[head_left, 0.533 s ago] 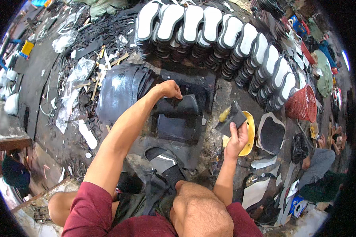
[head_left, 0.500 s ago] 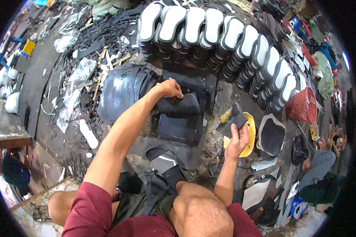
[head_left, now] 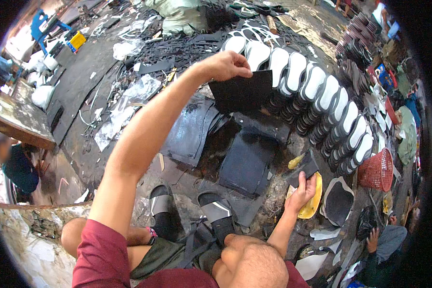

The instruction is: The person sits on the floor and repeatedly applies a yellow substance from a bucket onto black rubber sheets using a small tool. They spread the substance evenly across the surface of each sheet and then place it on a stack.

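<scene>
Hanging by one edge, a black sheet (head_left: 244,92) clears the pile (head_left: 247,156).

A black sheet (head_left: 243,92) hangs upright beyond the dark stack (head_left: 248,158); a small, yellow-smeared dark piece (head_left: 309,165) is held right of that stack.

I now hold my left hand (head_left: 229,66) higher and farther out, and the thin black rectangular sheet (head_left: 245,93) in its fingers hangs upright, covering part of the white-topped, black-edged sole stacks (head_left: 317,86). The flat pile of dark rectangular sheets (head_left: 248,153) lies uncovered by it. My view has swung, bringing in more of the large pale-green sack (head_left: 180,17) and my grey-strapped black left sandal (head_left: 160,204)
</scene>
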Demonstrator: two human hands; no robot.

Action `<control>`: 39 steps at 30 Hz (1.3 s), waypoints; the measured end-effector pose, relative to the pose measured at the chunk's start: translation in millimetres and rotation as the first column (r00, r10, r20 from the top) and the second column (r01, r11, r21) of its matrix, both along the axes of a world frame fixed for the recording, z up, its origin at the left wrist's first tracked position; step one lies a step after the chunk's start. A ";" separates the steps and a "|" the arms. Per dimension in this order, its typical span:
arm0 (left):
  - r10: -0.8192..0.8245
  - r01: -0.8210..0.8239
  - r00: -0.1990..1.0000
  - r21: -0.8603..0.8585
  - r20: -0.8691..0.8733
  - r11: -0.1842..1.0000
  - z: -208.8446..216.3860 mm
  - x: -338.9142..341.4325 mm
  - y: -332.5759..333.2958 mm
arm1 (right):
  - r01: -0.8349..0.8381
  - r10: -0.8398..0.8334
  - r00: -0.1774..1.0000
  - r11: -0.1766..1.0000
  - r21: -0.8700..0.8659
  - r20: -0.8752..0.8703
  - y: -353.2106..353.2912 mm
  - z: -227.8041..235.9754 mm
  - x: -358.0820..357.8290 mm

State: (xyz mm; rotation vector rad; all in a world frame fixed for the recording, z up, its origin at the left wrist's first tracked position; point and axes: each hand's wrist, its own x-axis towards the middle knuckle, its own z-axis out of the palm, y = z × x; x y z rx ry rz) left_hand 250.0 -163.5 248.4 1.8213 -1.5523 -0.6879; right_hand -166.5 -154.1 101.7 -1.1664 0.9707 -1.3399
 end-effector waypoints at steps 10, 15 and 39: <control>-0.023 -0.003 0.994 0.238 0.109 0.971 26.1 49.2 19.2 | -0.009 0.010 0.999 1.000 0.026 -0.036 6.0 -2.6 2.6; 0.013 -0.027 0.980 0.065 0.198 0.998 5.6 50.5 36.3 | -0.013 0.016 0.998 0.999 0.043 -0.068 1.5 -12.3 -6.0; -0.070 0.067 0.869 0.023 0.490 0.997 -255.6 -243.8 180.8 | -0.468 0.151 0.588 0.865 -0.181 -0.795 -73.3 -33.8 98.8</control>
